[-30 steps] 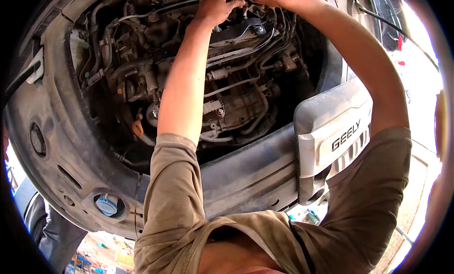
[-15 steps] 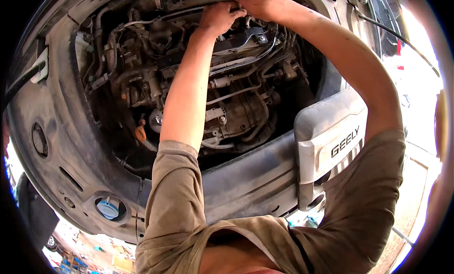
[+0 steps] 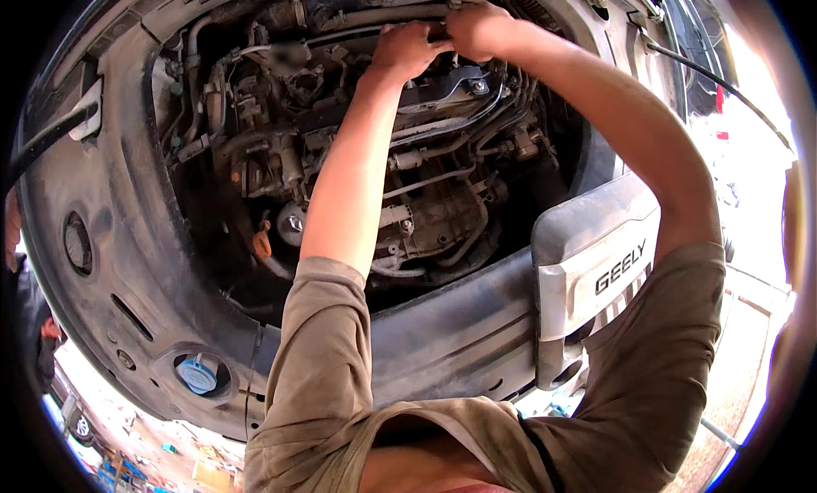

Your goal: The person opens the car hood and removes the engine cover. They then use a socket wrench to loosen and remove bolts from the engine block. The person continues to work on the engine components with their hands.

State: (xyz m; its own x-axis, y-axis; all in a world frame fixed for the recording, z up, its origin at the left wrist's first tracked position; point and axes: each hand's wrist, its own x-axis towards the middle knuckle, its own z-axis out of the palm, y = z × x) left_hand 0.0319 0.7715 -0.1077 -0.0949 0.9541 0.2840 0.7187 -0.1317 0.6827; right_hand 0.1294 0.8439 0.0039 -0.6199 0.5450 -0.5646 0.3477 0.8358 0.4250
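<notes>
Both my arms reach over the front of an open engine bay to the far side of a dusty engine (image 3: pixel 438 229). My left hand (image 3: pixel 407 50) is closed, its thumb and fingers bent toward the right hand. Right beside it, my right hand (image 3: pixel 478 33) is curled, its fingertips meeting the left hand's. Whatever lies between the fingers is hidden. Just nearer than the hands runs a black rail (image 3: pixel 442 90) with a bolt at its right end. Metal pipes and hoses cross the engine below it.
A grey-and-black plastic engine cover (image 3: pixel 566 301) rests on the bay's front right edge. An orange loop handle (image 3: pixel 262 243) stands at the engine's left. At front left is a blue cap (image 3: pixel 197 375). Struts (image 3: pixel 53 140) flank the bay. Another person's hand (image 3: pixel 51 329) shows at the far left.
The whole view has shifted slightly, so the engine sits a little lower and to the right. My hands stay together at the same far spot, with the left fingers drawn closer to the right hand.
</notes>
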